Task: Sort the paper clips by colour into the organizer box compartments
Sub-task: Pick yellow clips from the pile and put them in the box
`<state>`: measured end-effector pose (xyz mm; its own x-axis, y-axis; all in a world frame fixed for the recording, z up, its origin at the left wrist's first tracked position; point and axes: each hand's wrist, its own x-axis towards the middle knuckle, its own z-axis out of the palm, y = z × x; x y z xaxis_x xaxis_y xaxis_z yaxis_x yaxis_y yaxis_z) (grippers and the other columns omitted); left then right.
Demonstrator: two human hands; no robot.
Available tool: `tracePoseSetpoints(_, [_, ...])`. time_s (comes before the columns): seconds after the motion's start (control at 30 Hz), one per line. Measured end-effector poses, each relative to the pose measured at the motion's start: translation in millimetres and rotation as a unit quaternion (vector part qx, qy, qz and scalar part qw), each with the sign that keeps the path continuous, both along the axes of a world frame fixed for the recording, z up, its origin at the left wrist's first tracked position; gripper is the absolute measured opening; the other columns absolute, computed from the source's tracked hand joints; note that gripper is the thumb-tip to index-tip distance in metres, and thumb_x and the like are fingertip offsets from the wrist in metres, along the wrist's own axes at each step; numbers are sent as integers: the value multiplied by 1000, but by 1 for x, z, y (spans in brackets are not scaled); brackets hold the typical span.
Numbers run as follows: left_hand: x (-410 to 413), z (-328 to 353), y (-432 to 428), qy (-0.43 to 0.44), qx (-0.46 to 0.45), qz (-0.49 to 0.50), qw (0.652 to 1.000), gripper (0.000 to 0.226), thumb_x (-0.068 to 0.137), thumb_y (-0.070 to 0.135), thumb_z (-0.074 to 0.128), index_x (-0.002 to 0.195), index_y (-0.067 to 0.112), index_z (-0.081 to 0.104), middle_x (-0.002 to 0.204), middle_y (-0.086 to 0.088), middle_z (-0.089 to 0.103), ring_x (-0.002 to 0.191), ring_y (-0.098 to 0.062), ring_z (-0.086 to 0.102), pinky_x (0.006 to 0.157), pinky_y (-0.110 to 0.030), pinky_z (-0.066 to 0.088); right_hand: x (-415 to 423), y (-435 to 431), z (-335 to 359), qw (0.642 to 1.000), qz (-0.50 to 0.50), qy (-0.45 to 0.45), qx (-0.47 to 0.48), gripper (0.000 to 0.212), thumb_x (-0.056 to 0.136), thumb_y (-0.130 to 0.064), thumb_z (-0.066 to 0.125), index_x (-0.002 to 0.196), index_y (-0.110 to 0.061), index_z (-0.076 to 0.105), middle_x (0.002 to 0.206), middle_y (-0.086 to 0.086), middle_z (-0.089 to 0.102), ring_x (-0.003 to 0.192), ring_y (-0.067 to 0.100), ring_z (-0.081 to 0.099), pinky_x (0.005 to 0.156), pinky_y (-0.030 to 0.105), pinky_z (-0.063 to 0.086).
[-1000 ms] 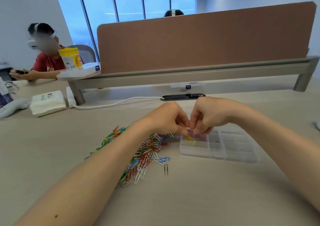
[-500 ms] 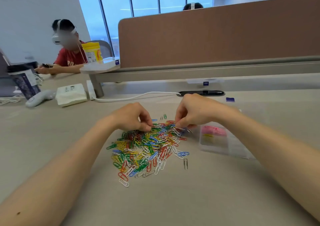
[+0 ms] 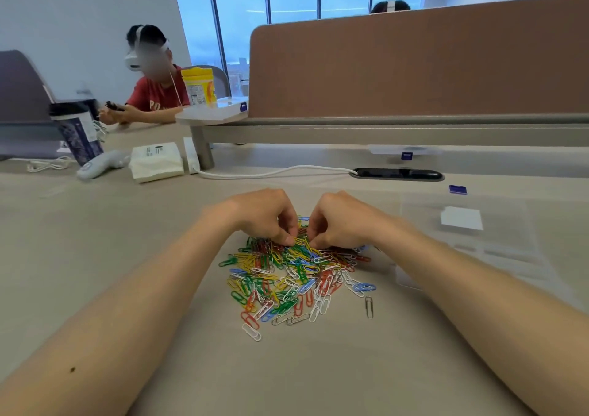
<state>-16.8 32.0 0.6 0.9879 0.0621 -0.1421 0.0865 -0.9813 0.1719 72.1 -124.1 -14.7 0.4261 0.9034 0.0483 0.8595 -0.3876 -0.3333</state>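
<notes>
Two grips work the far edge of the coloured wire paper clips point(image 3: 296, 275) heaped on the beige surface point(image 3: 318, 377). Left grip point(image 3: 264, 214) and right grip point(image 3: 341, 221) each pinch clips, seemingly yellow. Picking step. Next: carry them right to the matching compartment of the clear plastic organizer box point(image 3: 497, 250).

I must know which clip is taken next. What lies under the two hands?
The far edge of the paper clip pile lies under the left hand and right hand; yellow clips show between them. Whether either hand pinches one is covered.
</notes>
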Motion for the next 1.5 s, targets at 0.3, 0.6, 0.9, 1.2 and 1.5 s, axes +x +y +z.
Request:
tracePoseSetpoints(0.3, [0, 3, 3, 3, -2, -2, 1000, 8, 87, 27, 71, 81, 31, 70, 73, 19, 63, 66, 2, 54, 65, -20, 40, -2, -1, 4, 1000, 3, 9, 15, 15, 85, -33, 74, 92, -21, 78, 81, -6, 70, 77, 11, 62, 68, 26, 47])
tracePoseSetpoints(0.6, [-1, 5, 4, -46, -25, 13, 999, 6, 86, 28, 72, 88, 25, 77, 75, 15, 70, 65, 1, 59, 63, -19, 46, -6, 0, 3, 1000, -2, 8, 7, 6, 80, -22, 77, 74, -22, 75, 69, -10, 66, 69, 8, 59, 65, 25, 46])
tracePoseSetpoints(0.9, [-3, 10, 2, -69, -102, -4, 992, 9, 86, 25, 73, 91, 19, 77, 78, 7, 73, 65, -3, 62, 65, -16, 48, 1, -6, 11, 984, -33, 149, 94, 9, 83, -3, 74, 85, -9, 69, 68, 5, 72, 66, 21, 74, 68, 33, 62])
tracePoseSetpoints(1.2, [0, 9, 5, -207, -148, 62, 965, 19, 86, 34, 71, 75, 19, 74, 67, 5, 71, 58, -6, 61, 58, -21, 49, 7, -12, 17, 978, -66, 165, 106, 7, 84, -3, 73, 79, -7, 76, 70, 10, 74, 62, 15, 72, 62, 24, 60])
tracePoseSetpoints(1.5, [14, -21, 4, -151, -42, 121, 980, 20, 79, 40, 77, 81, 21, 77, 76, 8, 71, 70, -4, 61, 65, -22, 46, 14, -13, 15, 982, -93, 134, 99, 6, 85, -7, 72, 84, -6, 78, 69, 7, 74, 65, 16, 73, 63, 25, 61])
